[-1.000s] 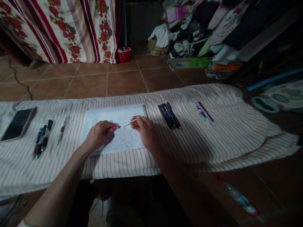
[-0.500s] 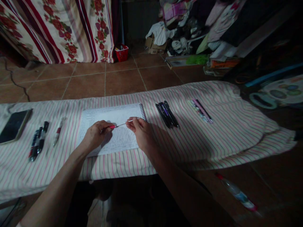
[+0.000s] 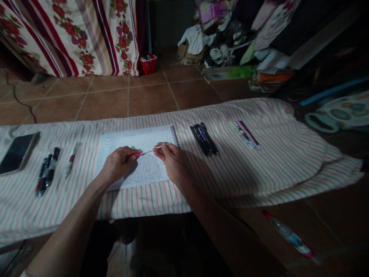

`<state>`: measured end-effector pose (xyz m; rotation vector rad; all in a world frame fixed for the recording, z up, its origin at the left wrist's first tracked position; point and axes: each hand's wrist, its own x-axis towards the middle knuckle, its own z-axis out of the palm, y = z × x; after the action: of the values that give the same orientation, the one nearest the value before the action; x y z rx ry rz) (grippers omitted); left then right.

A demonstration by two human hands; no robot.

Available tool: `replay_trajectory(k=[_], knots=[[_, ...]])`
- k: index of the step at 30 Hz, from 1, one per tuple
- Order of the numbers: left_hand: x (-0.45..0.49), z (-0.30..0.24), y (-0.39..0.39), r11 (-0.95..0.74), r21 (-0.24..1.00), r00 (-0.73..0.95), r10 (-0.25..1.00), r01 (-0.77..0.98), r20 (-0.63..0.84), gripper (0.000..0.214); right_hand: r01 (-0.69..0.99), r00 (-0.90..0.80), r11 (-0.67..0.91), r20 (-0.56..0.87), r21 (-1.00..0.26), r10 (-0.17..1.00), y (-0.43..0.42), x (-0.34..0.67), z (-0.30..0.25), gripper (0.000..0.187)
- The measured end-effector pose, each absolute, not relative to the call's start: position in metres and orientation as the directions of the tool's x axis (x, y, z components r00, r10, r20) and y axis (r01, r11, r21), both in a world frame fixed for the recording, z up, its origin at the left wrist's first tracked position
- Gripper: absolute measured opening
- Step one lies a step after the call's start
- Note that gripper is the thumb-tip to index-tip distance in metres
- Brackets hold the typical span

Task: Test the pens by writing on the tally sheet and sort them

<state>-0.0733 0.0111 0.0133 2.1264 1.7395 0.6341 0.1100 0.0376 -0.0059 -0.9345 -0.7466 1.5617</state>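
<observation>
My left hand is closed round a red pen barrel. From the barrel's end a thin whitish pen refill runs to the right, and the fingers of my right hand pinch its other end. Both hands are just over a spiral notebook whose page is covered with fine writing or scribbles. Left of the notebook lies a pen with a clear and dark red body. Several black pens lie to its right. How far the refill reaches inside the barrel is hidden.
On the striped cloth are a phone, several dark pens at left and slim pastel and black pens at right. A plastic bottle lies on the floor. Beyond stand a red basket and a cardboard box.
</observation>
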Motion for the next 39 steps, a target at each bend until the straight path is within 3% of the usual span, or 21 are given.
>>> replay_trajectory(k=[31, 39], knots=[[-0.0688, 0.0169, 0.0106, -0.196, 0.552, 0.165, 0.981, 0.811, 0.107, 0.024, -0.553, -0.125, -0.235, -0.199, -0.799, 0.972, 0.0349, 0.1025, -0.0086, 0.024], [-0.0677, 0.0152, 0.0121, -0.189, 0.569, 0.155, 0.982, 0.801, 0.107, 0.022, -0.449, -0.152, -0.261, -0.215, -0.855, 0.965, 0.0302, 0.1009, -0.0091, 0.02]])
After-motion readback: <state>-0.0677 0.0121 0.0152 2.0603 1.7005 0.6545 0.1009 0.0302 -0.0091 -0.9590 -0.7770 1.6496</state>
